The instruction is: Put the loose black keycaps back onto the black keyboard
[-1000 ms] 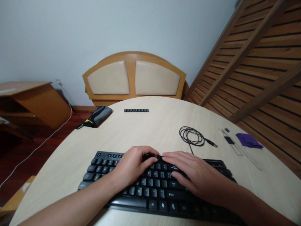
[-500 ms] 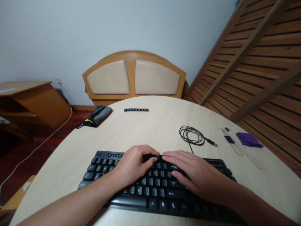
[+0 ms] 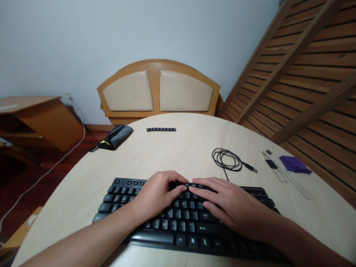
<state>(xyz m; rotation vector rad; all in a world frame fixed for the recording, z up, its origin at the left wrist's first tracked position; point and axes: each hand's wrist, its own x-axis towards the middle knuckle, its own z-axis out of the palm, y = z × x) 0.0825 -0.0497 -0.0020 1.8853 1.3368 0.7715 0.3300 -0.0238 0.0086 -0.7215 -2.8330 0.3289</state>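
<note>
A black keyboard (image 3: 178, 214) lies on the table in front of me. Several function-key sockets at its upper left (image 3: 135, 183) show no caps. My left hand (image 3: 155, 193) rests over the upper middle, thumb and index fingertip pinched at a small keycap (image 3: 187, 184) in the top row. How firmly it is gripped I cannot tell. My right hand (image 3: 228, 202) lies over the keyboard's right part with fingers stretched out, index and middle fingertips beside that same keycap. Both hands hide many keys. Farther back, a line of loose black keycaps (image 3: 161, 129) stands on the table.
The keyboard's coiled USB cable (image 3: 227, 160) lies behind the right hand. To the right are a wire keycap puller (image 3: 272, 164), a thin white stick (image 3: 292, 180) and a folded purple cloth (image 3: 295, 164). A grey-black pouch (image 3: 115, 137) sits at the table's (image 3: 191, 148) left edge.
My right index and middle fingers have spread apart a little, the middle fingertip shifting left towards the left thumb. The left hand stays almost in place.
</note>
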